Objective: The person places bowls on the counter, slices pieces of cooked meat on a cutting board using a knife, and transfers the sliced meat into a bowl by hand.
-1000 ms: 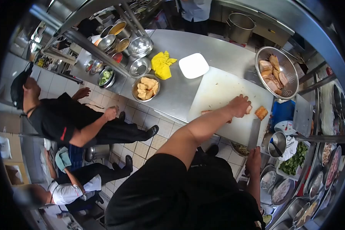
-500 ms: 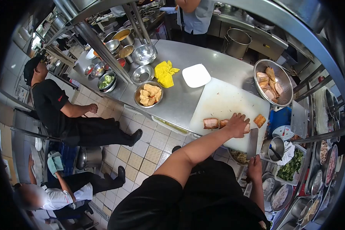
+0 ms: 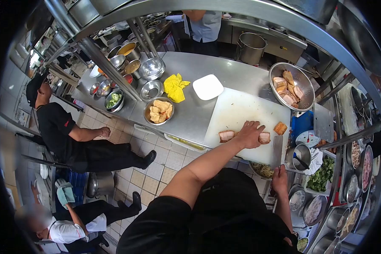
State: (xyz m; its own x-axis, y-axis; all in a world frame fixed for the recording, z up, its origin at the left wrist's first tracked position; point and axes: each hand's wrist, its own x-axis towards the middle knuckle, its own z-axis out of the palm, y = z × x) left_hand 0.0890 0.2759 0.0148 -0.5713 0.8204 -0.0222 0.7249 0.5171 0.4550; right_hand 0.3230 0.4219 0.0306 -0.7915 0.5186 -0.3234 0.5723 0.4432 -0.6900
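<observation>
My left hand (image 3: 250, 134) lies over a row of cut pork belly on the white cutting board (image 3: 243, 111), its fingers curved over the meat and hiding part of it. One pork belly piece (image 3: 226, 136) shows left of the hand, another (image 3: 264, 137) right of it. A separate browned piece (image 3: 280, 128) sits farther right. My right hand (image 3: 279, 180) is closed round the handle of a cleaver (image 3: 277, 151), whose blade rests at the board's right edge, apart from the meat.
Behind the board are a white plate (image 3: 208, 87), a yellow cloth (image 3: 175, 87) and a colander (image 3: 307, 72) of meat chunks. A bowl of fried pieces (image 3: 158, 112) stands left. Greens (image 3: 321, 174) and a metal pot (image 3: 298, 157) are right. Co-workers (image 3: 57, 127) are at left, another (image 3: 203, 25) behind.
The view has shifted slightly, moving the scene left. My left hand sits a little farther left on the pork, showing more of the right-hand piece. The cleaver stays in my right hand.
</observation>
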